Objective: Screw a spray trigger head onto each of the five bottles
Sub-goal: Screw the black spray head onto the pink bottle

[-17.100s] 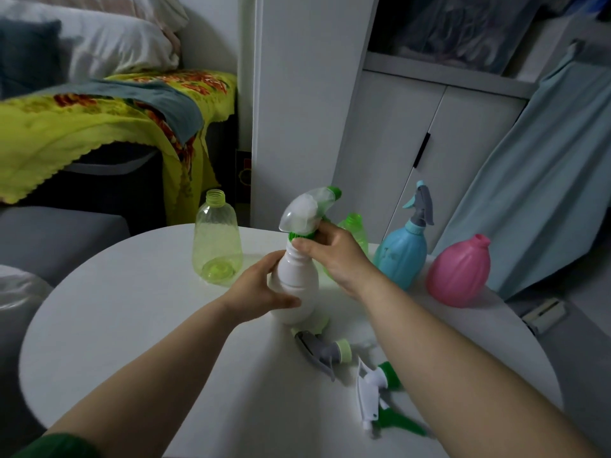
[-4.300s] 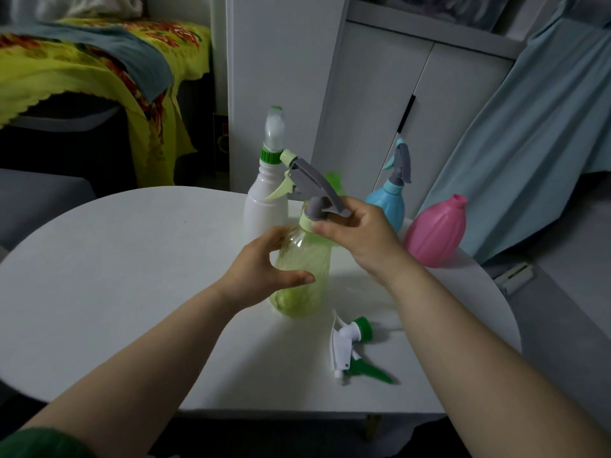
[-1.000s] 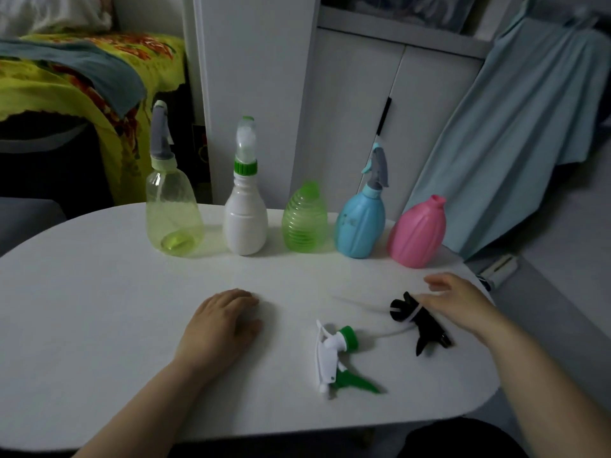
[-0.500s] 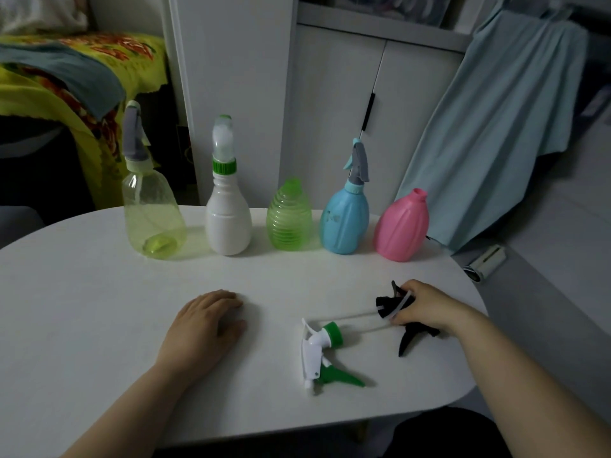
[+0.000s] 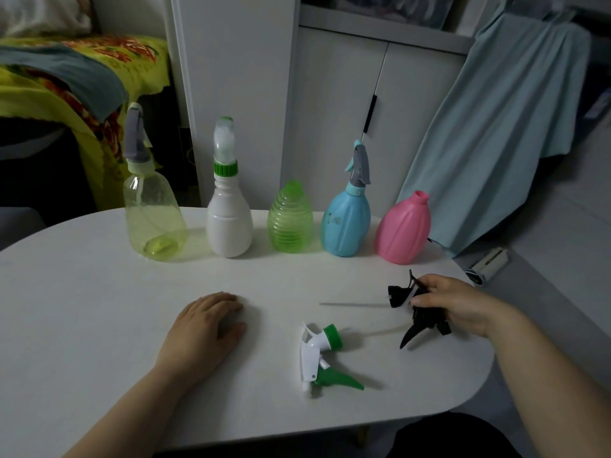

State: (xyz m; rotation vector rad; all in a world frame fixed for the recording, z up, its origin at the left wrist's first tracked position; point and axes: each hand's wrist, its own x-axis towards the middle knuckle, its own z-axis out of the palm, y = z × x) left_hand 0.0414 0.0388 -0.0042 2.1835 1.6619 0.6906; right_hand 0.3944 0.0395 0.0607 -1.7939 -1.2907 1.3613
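Note:
Five bottles stand in a row at the back of the white table (image 5: pixel 99 309). The clear yellow bottle (image 5: pixel 154 219), the white bottle (image 5: pixel 229 223) and the blue bottle (image 5: pixel 346 223) carry trigger heads. The ribbed green bottle (image 5: pixel 290 223) and the pink bottle (image 5: pixel 404 229) have bare necks. My right hand (image 5: pixel 453 304) grips a black trigger head (image 5: pixel 415 309) near the table's right edge, its thin tube pointing left. A white and green trigger head (image 5: pixel 319 355) lies loose on the table. My left hand (image 5: pixel 205 328) rests flat on the table, holding nothing.
A white cabinet (image 5: pixel 337 104) stands behind the table, with a light blue cloth (image 5: pixel 502 127) hanging at the right. A bed with a yellow cover (image 5: pixel 66 74) is at the left. A small grey object (image 5: pixel 489 264) lies on the floor beyond the table's right edge.
My right hand has closed round the black trigger head and drawn it slightly toward the table's right side. My left hand stays flat on the table.

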